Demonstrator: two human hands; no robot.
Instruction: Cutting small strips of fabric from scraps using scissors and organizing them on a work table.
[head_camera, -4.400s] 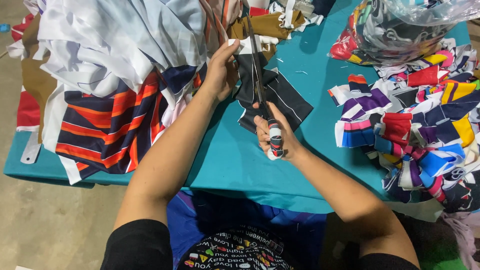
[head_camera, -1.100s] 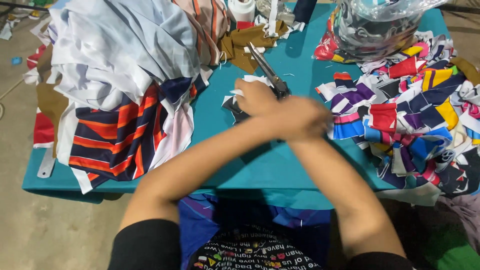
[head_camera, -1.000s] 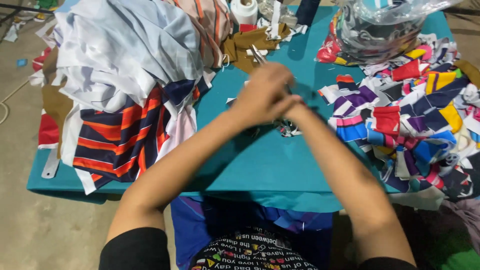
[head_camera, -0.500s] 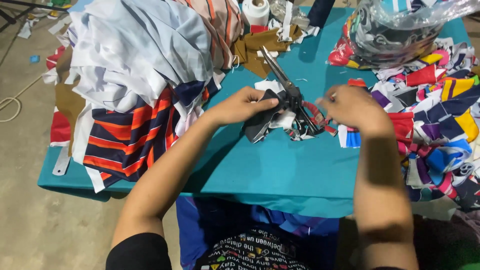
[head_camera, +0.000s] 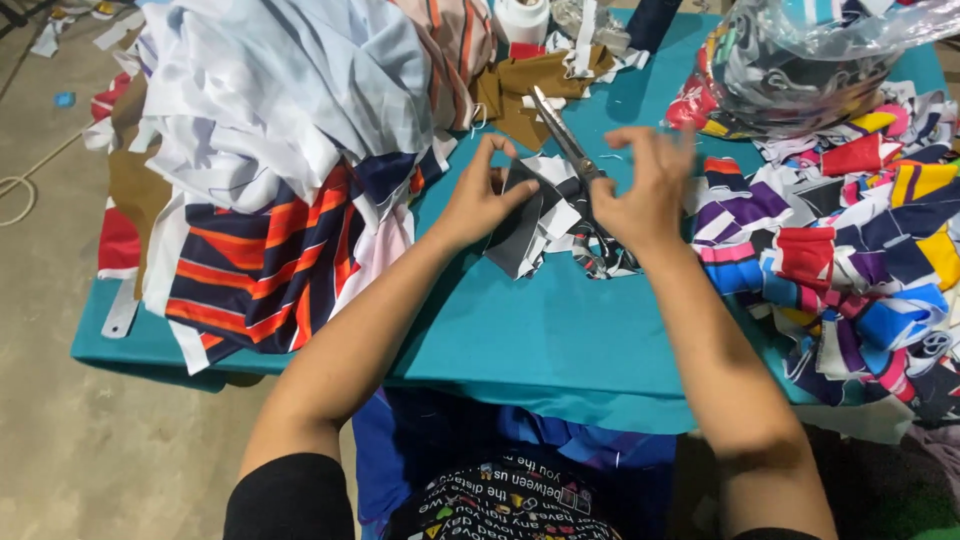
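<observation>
My left hand (head_camera: 478, 198) pinches the edge of a dark grey and white fabric piece (head_camera: 528, 222) that lies crumpled on the teal table (head_camera: 560, 340). A pair of scissors (head_camera: 560, 135) rests on the fabric, blades pointing to the far left. Its handles lie under my right hand (head_camera: 648, 190). That hand hovers just right of the fabric with its fingers spread and holds nothing.
A large heap of white, blue and orange-striped cloth (head_camera: 270, 150) covers the table's left side. Colourful fabric scraps (head_camera: 860, 260) pile up on the right, behind them a clear plastic bag of scraps (head_camera: 800, 60). Brown cloth (head_camera: 520, 85) and a white roll (head_camera: 522, 18) lie at the back.
My right hand has come back left from the scrap pile and now hovers open over the scissors. My left hand stays on the dark fabric piece.
</observation>
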